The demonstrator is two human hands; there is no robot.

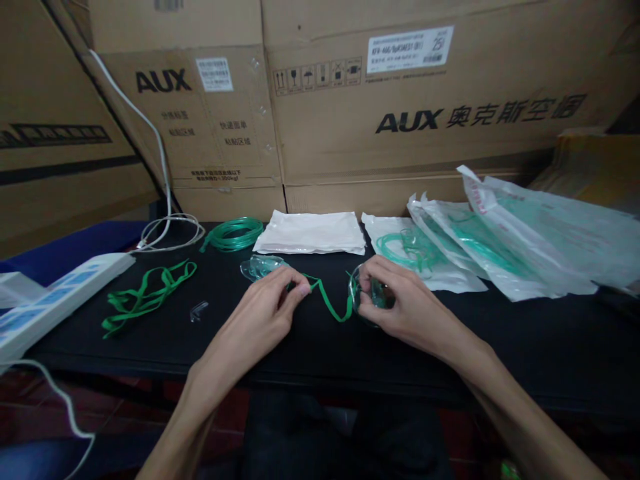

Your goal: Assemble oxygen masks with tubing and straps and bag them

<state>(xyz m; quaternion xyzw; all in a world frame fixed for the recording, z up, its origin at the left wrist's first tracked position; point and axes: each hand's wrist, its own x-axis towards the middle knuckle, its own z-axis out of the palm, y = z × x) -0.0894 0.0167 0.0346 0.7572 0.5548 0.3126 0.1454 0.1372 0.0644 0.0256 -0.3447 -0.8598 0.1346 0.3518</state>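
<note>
My left hand (pixel 274 297) pinches one end of a thin green elastic strap (pixel 329 307) between thumb and fingertips. The strap dips in a loose curve toward a see-through oxygen mask (pixel 355 288), which my right hand (pixel 397 293) grips by its edge with curled fingers. Much of that mask is hidden by the hand. Just behind my left hand, a second see-through mask part (pixel 261 267) lies on the black table (pixel 310 360). Farther left are a bundle of green elastic straps (pixel 145 293) and a small see-through plastic connector (pixel 199 311).
Coiled green tubing (pixel 233 235) and a stack of white packets (pixel 311 233) stand along the back. Plastic bags with green tubing (pixel 480 247) overlap at the right. A white power strip (pixel 75 293) lies at the left. Large cardboard boxes (pixel 340 153) wall off the rear.
</note>
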